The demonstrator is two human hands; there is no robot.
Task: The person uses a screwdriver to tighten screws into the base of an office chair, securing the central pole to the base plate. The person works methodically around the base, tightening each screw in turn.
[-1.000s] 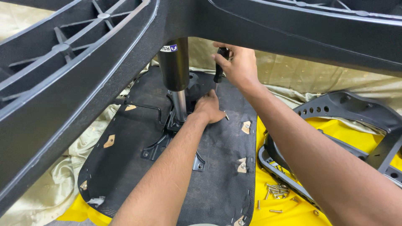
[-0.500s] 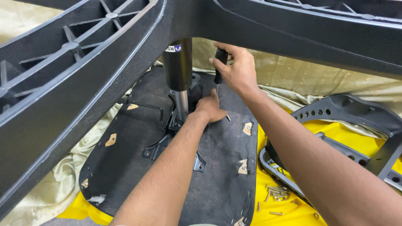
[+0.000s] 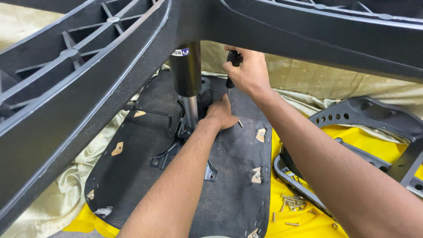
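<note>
A furniture assembly workshop: chair parts [image 3: 374, 119] and loose screws [image 3: 293, 203] on floor cloths [image 3: 308, 83]

Black ribbed star base [image 3: 88, 66], across top and left of frame, nearest the camera. Black armrest frame [image 3: 374, 128] with a row of round holes, right of frame, lying on yellow sheet [image 3: 365, 141]. Curved black bar [image 3: 291, 180] just below it, lower right. Loose pile of screws [image 3: 293, 202] on the yellow sheet, bottom right, beside the bar; a few stray ones scattered nearby. Pale gold satin cloth [image 3: 317, 83], crumpled, upper middle and right, also along left edge and lower left.
</note>
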